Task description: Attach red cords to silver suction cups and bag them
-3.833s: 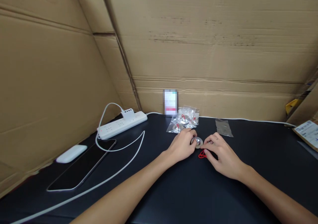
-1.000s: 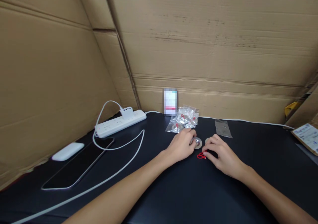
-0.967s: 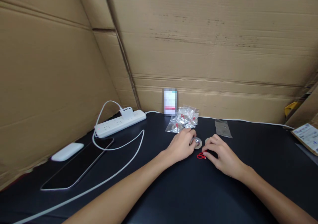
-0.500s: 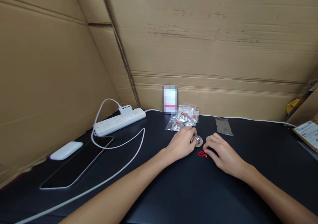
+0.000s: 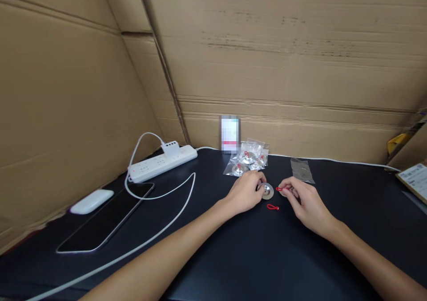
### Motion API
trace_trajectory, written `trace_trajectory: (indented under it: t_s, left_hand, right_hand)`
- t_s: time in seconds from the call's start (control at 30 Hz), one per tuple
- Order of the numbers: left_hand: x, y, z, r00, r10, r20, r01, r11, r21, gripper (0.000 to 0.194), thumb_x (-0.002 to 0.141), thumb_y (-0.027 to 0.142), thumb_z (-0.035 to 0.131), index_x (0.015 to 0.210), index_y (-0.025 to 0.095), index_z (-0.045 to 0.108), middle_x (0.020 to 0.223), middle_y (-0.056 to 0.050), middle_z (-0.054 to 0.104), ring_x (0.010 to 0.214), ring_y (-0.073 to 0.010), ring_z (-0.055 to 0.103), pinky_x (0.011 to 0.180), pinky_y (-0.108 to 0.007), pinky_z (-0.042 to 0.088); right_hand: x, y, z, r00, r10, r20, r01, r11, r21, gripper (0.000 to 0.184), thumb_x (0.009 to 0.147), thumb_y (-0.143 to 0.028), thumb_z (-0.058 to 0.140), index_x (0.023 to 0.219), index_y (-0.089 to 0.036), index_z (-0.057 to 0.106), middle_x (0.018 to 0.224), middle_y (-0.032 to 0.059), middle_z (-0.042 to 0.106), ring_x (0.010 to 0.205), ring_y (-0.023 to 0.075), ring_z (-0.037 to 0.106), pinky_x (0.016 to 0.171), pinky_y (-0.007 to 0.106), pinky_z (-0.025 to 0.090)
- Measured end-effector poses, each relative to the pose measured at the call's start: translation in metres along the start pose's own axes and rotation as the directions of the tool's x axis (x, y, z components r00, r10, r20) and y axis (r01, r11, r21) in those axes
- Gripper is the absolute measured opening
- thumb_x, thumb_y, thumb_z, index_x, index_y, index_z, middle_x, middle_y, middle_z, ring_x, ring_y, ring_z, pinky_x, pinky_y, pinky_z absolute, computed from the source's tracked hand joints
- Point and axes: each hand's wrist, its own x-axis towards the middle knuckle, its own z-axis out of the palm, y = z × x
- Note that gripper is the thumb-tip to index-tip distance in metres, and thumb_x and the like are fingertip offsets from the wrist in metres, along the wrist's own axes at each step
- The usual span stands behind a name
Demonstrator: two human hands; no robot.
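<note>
My left hand (image 5: 246, 191) grips the edge of a silvery finger cymbal (image 5: 267, 191), a round metal disc with a raised middle. Between the thumb and fingers of my right hand (image 5: 302, 198) is a red cord loop (image 5: 279, 189). A second metal disc (image 5: 283, 193) lies partly hidden under those fingers. Another red cord (image 5: 272, 207), also looped, rests on the black tabletop just in front of the first cymbal, touched by neither hand. Behind my left hand, clear plastic bags (image 5: 248, 156) hold several similar discs with red loops.
A flat plastic bag (image 5: 302, 171) lies behind my right hand. A phone with a blurred screen (image 5: 230, 134) stands against the cardboard wall (image 5: 283, 69). At left are a power strip (image 5: 160, 163), a white cable (image 5: 160, 229), a tablet-like device (image 5: 100, 225) and a white case (image 5: 91, 201).
My right hand has let one red loop stay on the table and moved slightly back with another red loop between its fingers. My left hand keeps its hold on the cymbal.
</note>
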Motion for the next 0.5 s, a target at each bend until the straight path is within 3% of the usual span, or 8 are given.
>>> trace_trajectory:
  t_s: [0.17,0.33,0.5]
  left_hand:
    - [0.0034,-0.0024,-0.0018,0.995,-0.064,0.076,0.078,0.974,-0.211,0.012,0.078,0.02,0.054,0.084,0.018,0.065,0.073,-0.002,0.066,0.066,-0.0161,0.06,0.057,-0.026,0.04]
    - [0.0052,-0.0044,0.0005,0.99,-0.113,0.085,0.137,0.916,-0.378,0.008,0.076,0.021,0.057,0.08,0.016,0.063,0.072,-0.003,0.066,0.066,-0.0155,0.062,0.056,-0.024,0.042]
    - [0.0051,0.0011,0.0,0.958,-0.228,0.173,0.286,0.766,-0.576,0.001,0.075,0.016,0.058,0.075,0.015,0.059,0.06,0.0,0.064,0.053,-0.0117,0.059,0.053,-0.021,0.041]
  right_hand:
    - [0.0016,-0.0002,0.0007,1.0,0.0,0.0,0.0,0.999,0.041,0.021,0.096,-0.02,0.049,0.102,-0.024,0.068,0.089,0.0031,0.065,0.075,0.0164,0.06,0.066,0.028,0.046]
    - [0.001,-0.0011,0.0017,1.0,0.008,-0.006,-0.008,0.998,0.067,0.018,0.092,-0.021,0.056,0.101,-0.023,0.072,0.087,0.0045,0.065,0.072,0.0169,0.06,0.063,0.028,0.047]
    - [-0.0001,-0.0042,0.0009,0.999,-0.041,-0.036,0.042,0.999,0.033,0.018,0.094,-0.025,0.055,0.097,-0.022,0.072,0.084,0.0055,0.066,0.069,0.0179,0.06,0.063,0.031,0.049]
